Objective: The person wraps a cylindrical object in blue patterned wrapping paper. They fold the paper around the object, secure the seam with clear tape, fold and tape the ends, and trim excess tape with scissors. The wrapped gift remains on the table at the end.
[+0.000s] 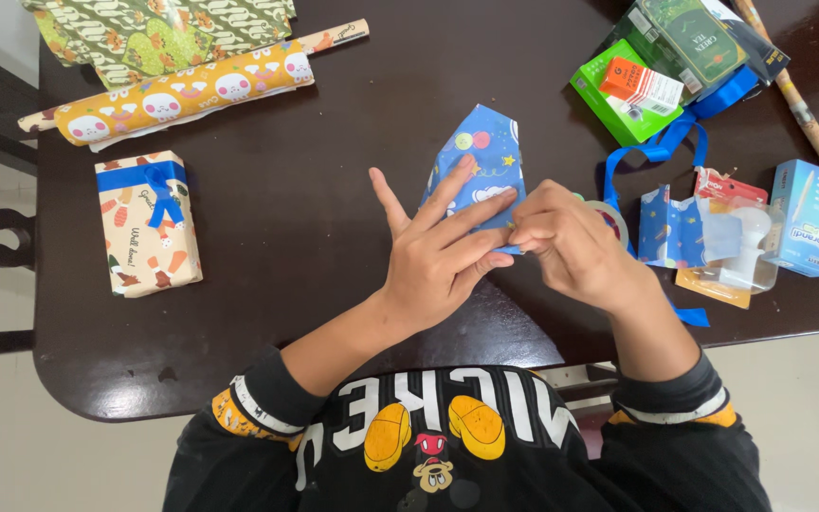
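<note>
Hands meet over a small parcel in blue patterned wrapping paper (482,166), which lies near the middle of the dark wooden desk (286,218). Left hand (438,251) lies flat, fingers spread across the paper, its grip released, seemingly to pin the fold down. Right hand (566,242) pinches the paper's near edge between fingertips, apparently to crease or fasten it. A roll of clear tape (611,216) sits just behind that hand, within easy reach. A finished parcel in beige printed paper with a blue ribbon bow (148,224) lies well apart to the left.
</note>
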